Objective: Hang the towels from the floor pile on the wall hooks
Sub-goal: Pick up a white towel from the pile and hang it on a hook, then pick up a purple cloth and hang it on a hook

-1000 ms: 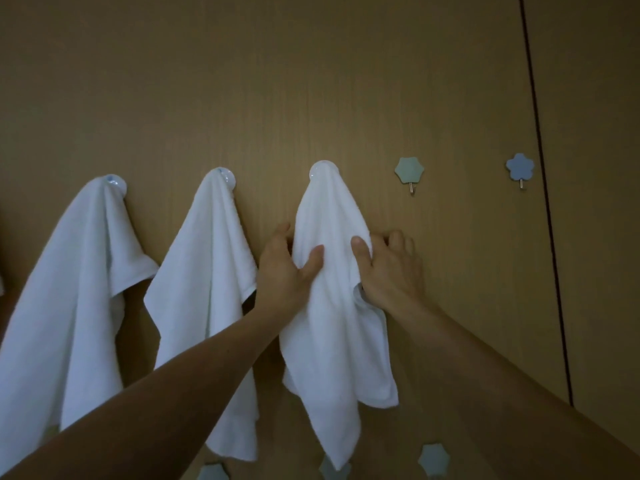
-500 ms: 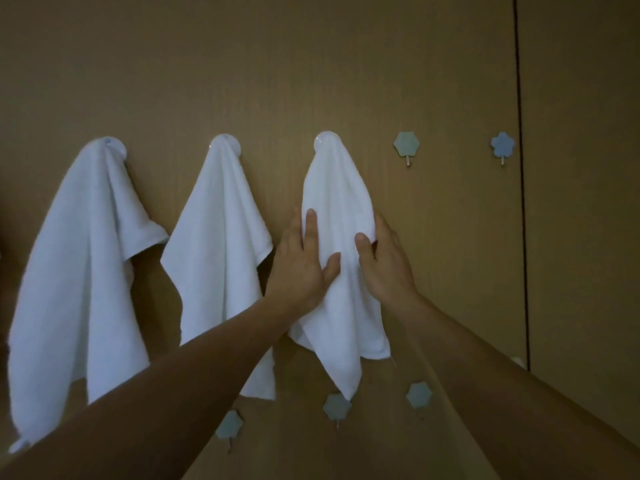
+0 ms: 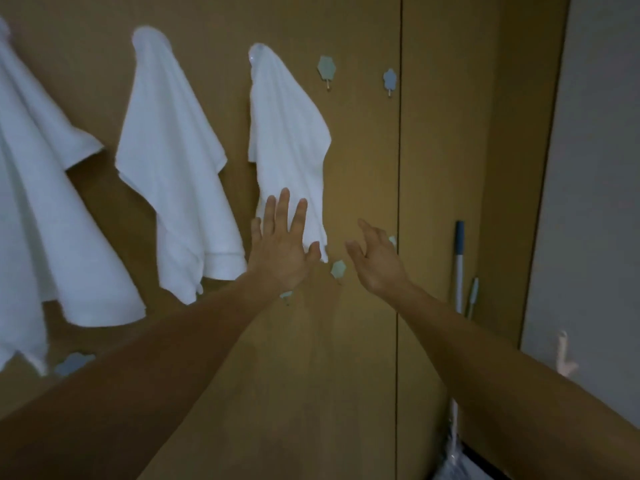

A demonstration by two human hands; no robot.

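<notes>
head view, the only one: three white towels are up on the brown wall [image 3: 363, 150], side by side w/ gaps between. the left towel [image 3: 41, 202] runs off the frame edge, the middle towel [image 3: 173, 168] hangs next to it, and the right towel [image 3: 287, 140] is the one being fussed over, its top draped over a hook i can barely make out. the left hand [image 3: 280, 251] lies flat on that towel's lower end, fingers straight, pressing it to the wall, not gripping. the right hand [image 3: 377, 261] is off the cloth, just beside its bottom corner, fingers loosely spread, holding nothing. in the same row, the near hook [image 3: 326, 66] sits bare just beside the right towel, and the far hook [image 3: 389, 79] sits bare by the panel seam. lower down there's a low hook [image 3: 338, 269] between the two hands, also bare. the floor pile isn't in frame, so can't tell how many towels are left. my read: three hung, the third getting a smoothing, at least two top hooks to fill, so prob. past halfway on that row but not done. a pole handle [image 3: 459, 265] leans in the corner at right.
</notes>
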